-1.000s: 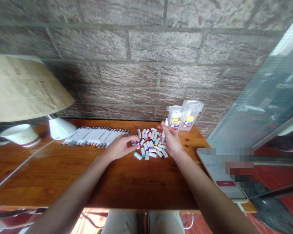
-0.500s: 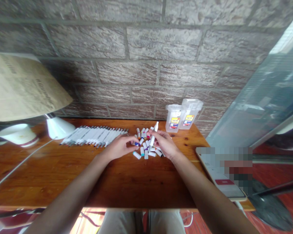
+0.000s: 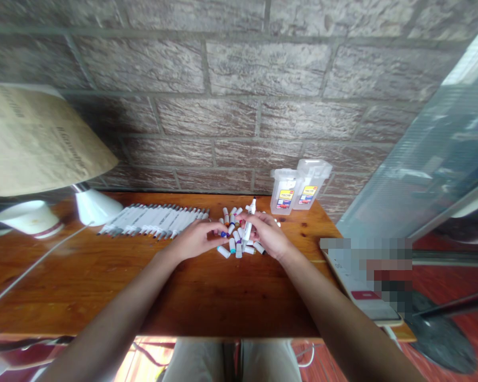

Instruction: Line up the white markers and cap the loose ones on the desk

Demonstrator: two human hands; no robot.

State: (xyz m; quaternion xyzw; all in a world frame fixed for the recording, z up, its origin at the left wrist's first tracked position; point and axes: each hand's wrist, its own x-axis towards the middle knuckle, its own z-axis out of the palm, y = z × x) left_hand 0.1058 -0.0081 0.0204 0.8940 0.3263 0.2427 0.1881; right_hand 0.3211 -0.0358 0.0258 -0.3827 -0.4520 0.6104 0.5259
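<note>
My right hand [image 3: 267, 232] is closed around a white marker [image 3: 248, 225], held tilted with a bare, dark-tipped end pointing up and away. Below it lies a loose pile of white marker caps [image 3: 238, 246] with coloured ends; some are covered by my right fingers. My left hand [image 3: 197, 237] hovers at the pile's left edge, thumb and forefinger apart. A blue-ended cap [image 3: 224, 234] shows in the gap between them, and I see no grip on it. Left of that hand, several white markers [image 3: 151, 222] lie side by side in a row.
Two clear plastic cases [image 3: 283, 193] with yellow labels stand at the back right against the brick wall. On the left are a lamp [image 3: 91, 204], its cord and a paper cup [image 3: 30, 220]. A pale flat device [image 3: 352, 286] lies at the table's right edge.
The marker in my right hand has shifted slightly, and its dark tip now shows at the upper end. My left hand has stayed nearly still, its thumb and forefinger a little further apart.
</note>
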